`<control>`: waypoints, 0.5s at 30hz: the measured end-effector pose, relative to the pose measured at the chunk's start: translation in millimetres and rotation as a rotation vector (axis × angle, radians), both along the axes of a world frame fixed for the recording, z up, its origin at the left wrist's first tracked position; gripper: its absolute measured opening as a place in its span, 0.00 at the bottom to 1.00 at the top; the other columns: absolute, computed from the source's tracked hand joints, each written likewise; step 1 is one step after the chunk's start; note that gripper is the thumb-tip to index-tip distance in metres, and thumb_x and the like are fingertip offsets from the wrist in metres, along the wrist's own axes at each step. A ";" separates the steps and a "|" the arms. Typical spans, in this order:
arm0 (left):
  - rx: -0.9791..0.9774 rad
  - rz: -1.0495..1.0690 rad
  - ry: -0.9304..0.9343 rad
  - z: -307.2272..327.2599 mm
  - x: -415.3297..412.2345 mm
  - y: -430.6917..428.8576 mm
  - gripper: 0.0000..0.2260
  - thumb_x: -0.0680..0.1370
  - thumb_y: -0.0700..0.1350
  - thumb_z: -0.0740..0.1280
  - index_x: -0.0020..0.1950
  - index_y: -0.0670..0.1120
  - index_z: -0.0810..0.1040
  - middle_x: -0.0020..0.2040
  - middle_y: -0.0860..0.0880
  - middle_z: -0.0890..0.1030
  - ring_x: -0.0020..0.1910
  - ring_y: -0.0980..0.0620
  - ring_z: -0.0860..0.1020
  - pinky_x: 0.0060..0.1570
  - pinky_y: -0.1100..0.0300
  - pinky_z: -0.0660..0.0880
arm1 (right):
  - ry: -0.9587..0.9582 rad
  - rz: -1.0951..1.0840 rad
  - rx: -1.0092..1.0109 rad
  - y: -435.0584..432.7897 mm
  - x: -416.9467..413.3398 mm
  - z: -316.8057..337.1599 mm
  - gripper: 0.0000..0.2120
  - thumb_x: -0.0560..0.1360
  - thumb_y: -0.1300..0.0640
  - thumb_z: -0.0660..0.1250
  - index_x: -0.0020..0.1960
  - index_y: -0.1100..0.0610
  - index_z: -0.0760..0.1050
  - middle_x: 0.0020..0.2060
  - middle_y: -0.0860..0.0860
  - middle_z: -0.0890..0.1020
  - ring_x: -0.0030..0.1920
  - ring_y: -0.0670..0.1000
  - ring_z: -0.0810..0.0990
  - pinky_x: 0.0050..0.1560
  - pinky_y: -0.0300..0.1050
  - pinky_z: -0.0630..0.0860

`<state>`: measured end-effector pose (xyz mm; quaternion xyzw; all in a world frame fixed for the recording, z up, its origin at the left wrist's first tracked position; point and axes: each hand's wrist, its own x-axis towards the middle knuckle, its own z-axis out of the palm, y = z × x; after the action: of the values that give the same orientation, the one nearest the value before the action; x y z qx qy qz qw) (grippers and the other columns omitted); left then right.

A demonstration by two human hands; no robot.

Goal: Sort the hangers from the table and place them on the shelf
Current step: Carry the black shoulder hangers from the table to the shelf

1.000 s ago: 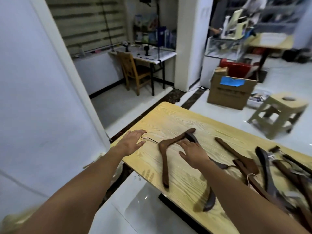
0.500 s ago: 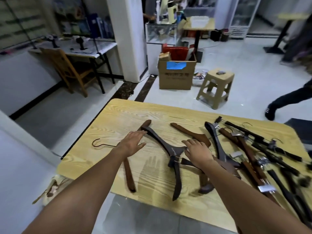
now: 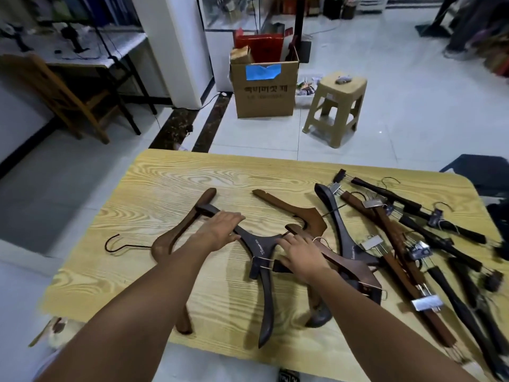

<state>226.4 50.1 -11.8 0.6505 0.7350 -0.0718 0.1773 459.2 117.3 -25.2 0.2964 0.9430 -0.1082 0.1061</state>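
A light wooden table carries many wooden hangers. A dark brown hanger lies in the middle. My left hand rests flat on its far arm, fingers apart. My right hand lies on its neck and on a brown hanger beside it. A reddish-brown hanger with a black hook sits at the left, partly under my left forearm. Another brown hanger lies beyond my right hand. Neither hand has lifted anything. No shelf is in view.
A heap of dark clip hangers covers the table's right side. Beyond the table stand a cardboard box, a beige plastic stool, a white pillar, and a wooden chair at a desk.
My view has swung to the right, from the wall to the whole table. My left hand has moved from the bare tabletop onto the dark hanger's arm. My right hand has stayed on the hangers.
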 end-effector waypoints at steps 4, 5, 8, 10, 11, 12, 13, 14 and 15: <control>-0.070 -0.063 0.056 -16.9 -3.7 13.5 0.28 0.79 0.51 0.62 0.76 0.46 0.56 0.76 0.47 0.59 0.74 0.49 0.58 0.74 0.55 0.52 | 0.026 0.045 -0.070 -2.6 -7.8 -15.7 0.23 0.80 0.42 0.55 0.70 0.53 0.65 0.65 0.53 0.72 0.67 0.56 0.67 0.65 0.49 0.61; -0.088 -0.067 0.064 -20.2 -3.9 16.7 0.28 0.79 0.51 0.62 0.76 0.46 0.56 0.76 0.47 0.60 0.74 0.48 0.58 0.74 0.55 0.52 | 0.027 0.065 -0.072 -3.0 -8.8 -19.0 0.24 0.79 0.41 0.55 0.70 0.53 0.65 0.64 0.53 0.73 0.66 0.56 0.67 0.66 0.49 0.61; -0.125 -0.077 0.071 -29.6 -2.1 25.2 0.28 0.78 0.50 0.63 0.75 0.46 0.57 0.75 0.47 0.60 0.74 0.48 0.59 0.73 0.56 0.52 | -0.006 0.122 -0.082 -3.7 -8.3 -27.2 0.27 0.77 0.38 0.57 0.70 0.54 0.65 0.64 0.54 0.73 0.66 0.57 0.68 0.66 0.50 0.60; -0.150 -0.103 0.084 -35.6 -0.4 31.4 0.28 0.78 0.50 0.64 0.75 0.46 0.58 0.75 0.47 0.61 0.73 0.48 0.60 0.73 0.56 0.51 | -0.038 0.145 -0.098 -2.0 -5.9 -33.5 0.28 0.77 0.37 0.57 0.70 0.53 0.64 0.64 0.54 0.73 0.65 0.56 0.70 0.66 0.51 0.61; -0.161 -0.120 0.101 -38.8 0.5 33.8 0.28 0.78 0.50 0.64 0.75 0.46 0.58 0.74 0.48 0.63 0.73 0.48 0.60 0.73 0.56 0.51 | -0.050 0.152 -0.110 -0.9 -4.3 -36.0 0.28 0.76 0.38 0.58 0.70 0.53 0.64 0.63 0.54 0.74 0.64 0.56 0.70 0.65 0.51 0.62; -0.165 -0.139 0.117 -40.4 1.6 35.2 0.28 0.77 0.51 0.64 0.74 0.46 0.59 0.73 0.48 0.64 0.72 0.48 0.62 0.72 0.56 0.52 | -0.060 0.154 -0.125 -0.3 -2.8 -36.7 0.28 0.76 0.39 0.59 0.70 0.53 0.64 0.63 0.54 0.74 0.63 0.56 0.71 0.63 0.51 0.64; -0.165 -0.153 0.131 -42.7 2.3 36.4 0.27 0.77 0.51 0.64 0.73 0.47 0.60 0.71 0.48 0.66 0.70 0.48 0.63 0.71 0.57 0.53 | -0.066 0.148 -0.144 0.6 -1.2 -36.6 0.27 0.77 0.40 0.61 0.70 0.53 0.63 0.62 0.54 0.75 0.63 0.57 0.72 0.61 0.50 0.66; -0.162 -0.161 0.140 -44.9 2.7 37.4 0.26 0.77 0.52 0.64 0.72 0.47 0.62 0.69 0.48 0.67 0.69 0.48 0.64 0.69 0.58 0.55 | -0.070 0.139 -0.158 1.6 0.1 -35.4 0.26 0.77 0.43 0.61 0.70 0.54 0.63 0.61 0.55 0.75 0.61 0.57 0.73 0.59 0.50 0.67; -0.157 -0.163 0.146 -46.8 3.0 38.1 0.25 0.76 0.52 0.65 0.71 0.48 0.64 0.67 0.48 0.68 0.67 0.47 0.66 0.67 0.58 0.56 | -0.068 0.133 -0.162 2.5 1.1 -34.1 0.24 0.77 0.45 0.62 0.69 0.54 0.64 0.60 0.55 0.76 0.60 0.58 0.74 0.56 0.49 0.68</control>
<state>229.3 88.2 -58.5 0.6853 0.6827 -0.1904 0.1674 460.3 119.8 -59.3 0.2273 0.9446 -0.1666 0.1684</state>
